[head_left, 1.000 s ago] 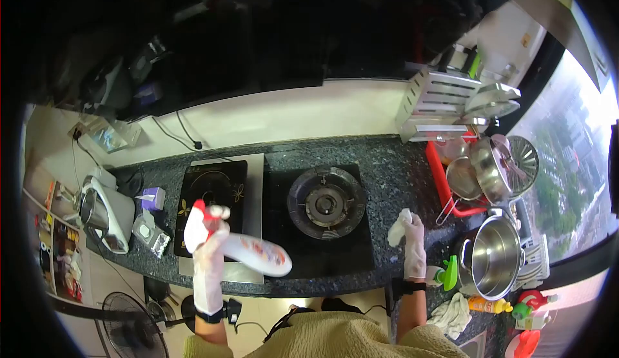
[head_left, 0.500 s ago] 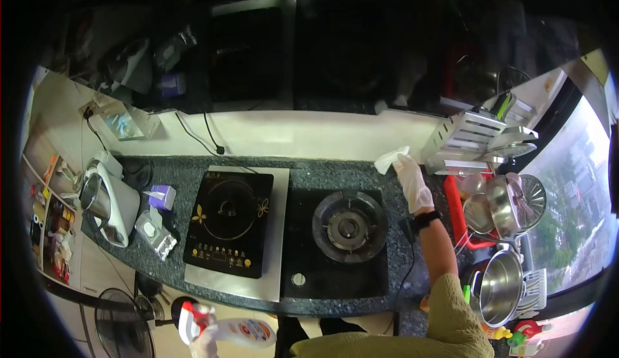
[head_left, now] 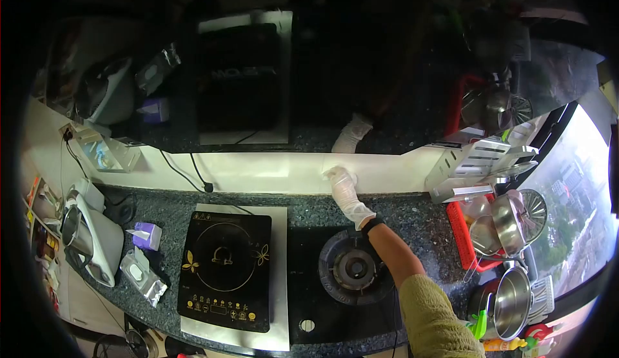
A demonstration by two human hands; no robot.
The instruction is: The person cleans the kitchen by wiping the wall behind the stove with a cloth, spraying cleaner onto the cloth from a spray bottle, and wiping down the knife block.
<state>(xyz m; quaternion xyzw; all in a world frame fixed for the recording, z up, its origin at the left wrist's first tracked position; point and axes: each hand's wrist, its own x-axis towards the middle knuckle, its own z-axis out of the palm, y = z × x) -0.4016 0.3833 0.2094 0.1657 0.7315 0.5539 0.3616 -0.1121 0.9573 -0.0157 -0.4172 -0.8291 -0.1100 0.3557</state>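
Observation:
My right hand (head_left: 345, 193) wears a thin white glove and reaches over the gas burner (head_left: 356, 266) to the white wall strip (head_left: 258, 170) behind the counter. It presses a white wipe, bunched under its fingers, against the wall; the wipe barely stands out from the white surface. A dark band circles that wrist. My left hand is out of view below the lower edge, where only a sliver of red shows. Left of the burner, the black induction cooktop (head_left: 225, 268) lies on a metal plate (head_left: 278, 280).
At right stand a red basket (head_left: 459, 235) of metal bowls, a steel pot (head_left: 512, 303) and a slotted rack (head_left: 467, 164). At left are a purple tissue box (head_left: 147, 235), a wipes pack (head_left: 143, 277) and a white appliance (head_left: 103, 242). A dark glossy panel (head_left: 309, 87) overhangs the wall.
My right hand has moved left with the wipe, from the counter's back right onto the wall. The view has tilted up, and my left hand with the spray bottle has dropped out of it.

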